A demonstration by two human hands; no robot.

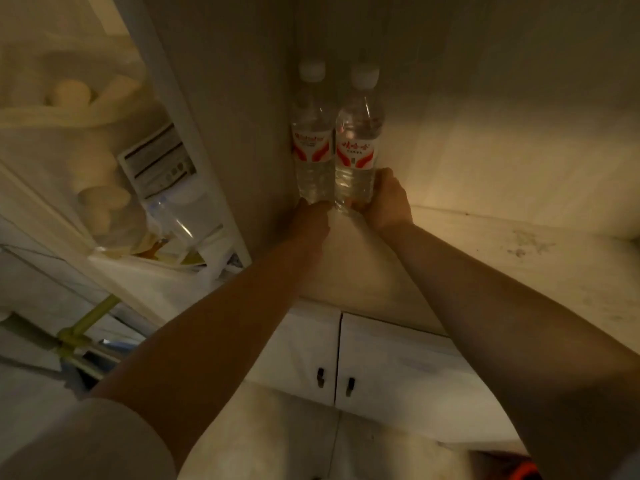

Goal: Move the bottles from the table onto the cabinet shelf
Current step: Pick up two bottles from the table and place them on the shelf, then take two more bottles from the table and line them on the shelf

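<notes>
Head view: bottles (334, 147) touching, tight against cabinet wall (242, 116).

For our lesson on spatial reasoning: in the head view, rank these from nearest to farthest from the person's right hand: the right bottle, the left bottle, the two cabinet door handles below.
1. Right bottle: the right hand grips its base on the shelf.
2. Left bottle: just beyond, standing beside the right bottle in the corner.
3. Cabinet door handles: well below, on the lower doors.
</notes>
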